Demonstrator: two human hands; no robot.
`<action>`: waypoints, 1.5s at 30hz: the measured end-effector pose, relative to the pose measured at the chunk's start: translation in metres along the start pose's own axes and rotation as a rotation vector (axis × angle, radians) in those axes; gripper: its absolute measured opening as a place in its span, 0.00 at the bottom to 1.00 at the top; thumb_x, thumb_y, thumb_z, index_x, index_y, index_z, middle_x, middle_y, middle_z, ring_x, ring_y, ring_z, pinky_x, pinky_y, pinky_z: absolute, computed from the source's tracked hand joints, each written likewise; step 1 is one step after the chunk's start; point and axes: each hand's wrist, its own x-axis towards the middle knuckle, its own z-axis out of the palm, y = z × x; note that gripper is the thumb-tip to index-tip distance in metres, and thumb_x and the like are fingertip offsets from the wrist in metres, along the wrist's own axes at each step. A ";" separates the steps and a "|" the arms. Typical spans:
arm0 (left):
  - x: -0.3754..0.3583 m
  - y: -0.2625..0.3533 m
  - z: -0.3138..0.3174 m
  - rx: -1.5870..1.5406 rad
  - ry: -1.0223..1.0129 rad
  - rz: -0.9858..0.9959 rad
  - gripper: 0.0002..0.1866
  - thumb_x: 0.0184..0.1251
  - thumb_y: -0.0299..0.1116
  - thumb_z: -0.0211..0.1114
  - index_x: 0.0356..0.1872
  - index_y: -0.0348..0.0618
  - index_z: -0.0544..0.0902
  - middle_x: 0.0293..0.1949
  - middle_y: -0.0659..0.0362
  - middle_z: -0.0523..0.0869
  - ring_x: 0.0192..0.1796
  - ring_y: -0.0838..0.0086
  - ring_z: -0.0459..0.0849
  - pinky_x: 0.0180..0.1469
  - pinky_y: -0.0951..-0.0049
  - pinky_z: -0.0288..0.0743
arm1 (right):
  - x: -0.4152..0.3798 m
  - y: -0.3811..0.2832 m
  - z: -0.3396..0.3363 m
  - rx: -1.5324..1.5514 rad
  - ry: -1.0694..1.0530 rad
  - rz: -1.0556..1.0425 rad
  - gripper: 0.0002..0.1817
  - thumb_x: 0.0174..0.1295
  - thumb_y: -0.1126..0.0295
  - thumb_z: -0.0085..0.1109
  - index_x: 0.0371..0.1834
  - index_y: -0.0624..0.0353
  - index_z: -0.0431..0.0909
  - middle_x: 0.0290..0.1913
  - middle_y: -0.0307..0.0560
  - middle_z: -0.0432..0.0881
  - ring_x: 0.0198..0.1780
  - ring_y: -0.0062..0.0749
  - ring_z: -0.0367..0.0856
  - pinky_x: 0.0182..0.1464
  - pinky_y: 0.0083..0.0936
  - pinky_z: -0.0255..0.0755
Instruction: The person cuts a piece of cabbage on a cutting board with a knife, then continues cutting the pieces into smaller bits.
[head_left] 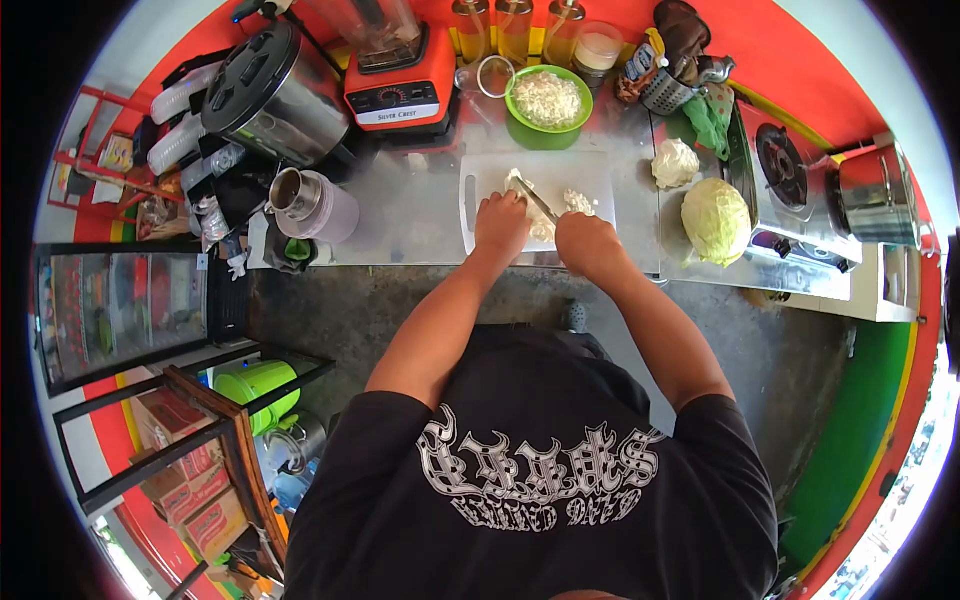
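A white cutting board (592, 170) lies on the steel counter in front of me. My right hand (588, 245) is closed round the handle of a knife (538, 200), its blade slanting up and left across the board. My left hand (502, 226) has its fingers curled down on a pale piece of cabbage (541, 231), mostly hidden by the hand and blade. Small chopped cabbage (580, 203) lies right of the blade. Behind the board, a green bowl (545, 128) is heaped with shredded cabbage (547, 98).
A whole cabbage (716, 222) and a smaller pale chunk (676, 163) sit to the right, beside a gas stove (785, 165). On the left stand a red blender (397, 95), a large lidded steel pot (275, 95) and a pinkish flask (325, 208). Oil bottles (514, 28) line the back.
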 end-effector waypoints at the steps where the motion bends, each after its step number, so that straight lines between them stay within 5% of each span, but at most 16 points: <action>1: 0.000 -0.001 0.002 0.001 0.009 -0.007 0.20 0.61 0.39 0.72 0.52 0.43 0.87 0.51 0.58 0.85 0.55 0.60 0.82 0.58 0.57 0.77 | 0.001 0.000 -0.002 -0.007 0.005 -0.007 0.10 0.59 0.75 0.63 0.41 0.68 0.85 0.43 0.59 0.90 0.47 0.51 0.92 0.45 0.41 0.87; 4: -0.002 -0.001 0.007 -0.019 0.052 -0.006 0.14 0.62 0.36 0.70 0.48 0.44 0.88 0.50 0.58 0.84 0.56 0.60 0.81 0.58 0.57 0.74 | 0.007 -0.002 -0.012 -0.055 -0.021 -0.019 0.11 0.58 0.73 0.65 0.43 0.66 0.87 0.46 0.59 0.90 0.47 0.51 0.92 0.47 0.42 0.86; 16: -0.003 0.002 -0.007 -0.061 -0.009 -0.022 0.20 0.64 0.37 0.71 0.56 0.43 0.87 0.53 0.58 0.85 0.55 0.60 0.81 0.59 0.58 0.74 | 0.039 -0.016 -0.045 -0.072 -0.062 -0.071 0.13 0.60 0.75 0.61 0.47 0.63 0.87 0.50 0.62 0.89 0.52 0.55 0.90 0.52 0.48 0.84; 22: -0.004 0.000 0.002 -0.057 0.068 -0.035 0.18 0.62 0.37 0.72 0.53 0.46 0.88 0.53 0.60 0.85 0.54 0.60 0.82 0.55 0.56 0.77 | 0.000 -0.005 -0.013 -0.086 -0.016 -0.051 0.09 0.61 0.75 0.61 0.42 0.68 0.85 0.44 0.62 0.90 0.47 0.56 0.91 0.49 0.46 0.85; 23: -0.003 0.000 0.001 -0.049 0.033 -0.040 0.18 0.62 0.37 0.72 0.53 0.46 0.88 0.52 0.60 0.84 0.54 0.60 0.81 0.56 0.56 0.76 | -0.003 -0.003 -0.008 -0.142 -0.012 -0.072 0.09 0.63 0.72 0.60 0.39 0.67 0.85 0.43 0.60 0.90 0.43 0.50 0.93 0.41 0.41 0.87; 28: -0.004 0.000 -0.001 -0.050 0.000 -0.049 0.20 0.62 0.37 0.72 0.55 0.44 0.87 0.50 0.60 0.84 0.54 0.61 0.81 0.57 0.57 0.76 | -0.011 0.002 0.024 -0.079 0.059 0.007 0.10 0.66 0.72 0.56 0.44 0.69 0.79 0.38 0.62 0.90 0.41 0.53 0.93 0.42 0.42 0.87; 30: -0.005 0.000 0.000 -0.119 0.063 -0.048 0.12 0.60 0.34 0.70 0.44 0.44 0.88 0.47 0.59 0.84 0.55 0.61 0.80 0.57 0.58 0.74 | -0.011 0.003 0.034 -0.069 0.043 0.018 0.11 0.66 0.73 0.56 0.46 0.70 0.77 0.37 0.63 0.90 0.42 0.54 0.93 0.43 0.43 0.87; 33: -0.006 0.001 -0.002 -0.113 0.063 -0.041 0.11 0.61 0.34 0.71 0.43 0.44 0.88 0.48 0.58 0.84 0.55 0.60 0.81 0.57 0.57 0.74 | -0.002 0.000 0.053 -0.022 0.069 0.049 0.10 0.68 0.72 0.54 0.46 0.69 0.75 0.37 0.64 0.90 0.42 0.56 0.92 0.43 0.45 0.87; 45: -0.001 0.006 -0.009 -0.020 -0.027 -0.083 0.17 0.61 0.37 0.72 0.51 0.47 0.89 0.49 0.59 0.85 0.54 0.59 0.83 0.57 0.57 0.77 | -0.015 0.006 0.053 0.001 0.036 0.026 0.11 0.70 0.71 0.51 0.49 0.69 0.73 0.39 0.64 0.90 0.43 0.56 0.92 0.45 0.45 0.87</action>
